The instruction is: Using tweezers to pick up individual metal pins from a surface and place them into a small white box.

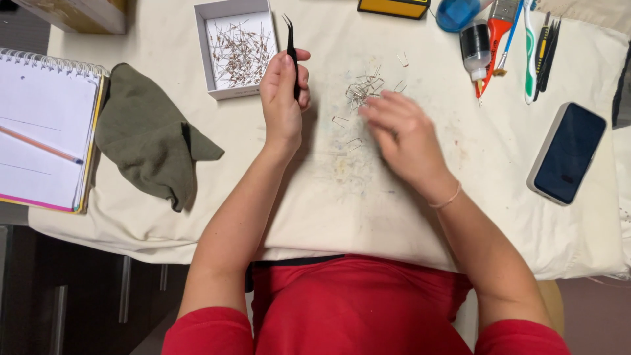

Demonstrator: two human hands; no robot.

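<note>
The left hand (281, 98) has its fingers curled around a pair of slim black metal tweezers (291, 49), thumb pressed to one side, the curved tips pointing up and away from the person toward the far edge of the table. The right hand (402, 135) lies flat and blurred, fingers loosely spread and reaching left, with its fingertips just beside a small heap of thin bent wire pieces (363, 89); whether it pinches any of them cannot be told. A few loose wire pieces (340, 121) lie scattered between the two hands on the stained cream cloth (328, 197) that covers the table. Just beyond the left hand stands a shallow white cardboard box (204, 52) holding many more wire pieces. Farther left lies a crumpled olive-green rag (150, 141), and beside it a spiral-bound notebook (43, 125) with a pencil (39, 144) on its page. To the right of the heap lie a small bottle (474, 47), a red-handled brush (497, 29), a green and white toothbrush (529, 56) and a dark phone (568, 152) lying face up.
</note>
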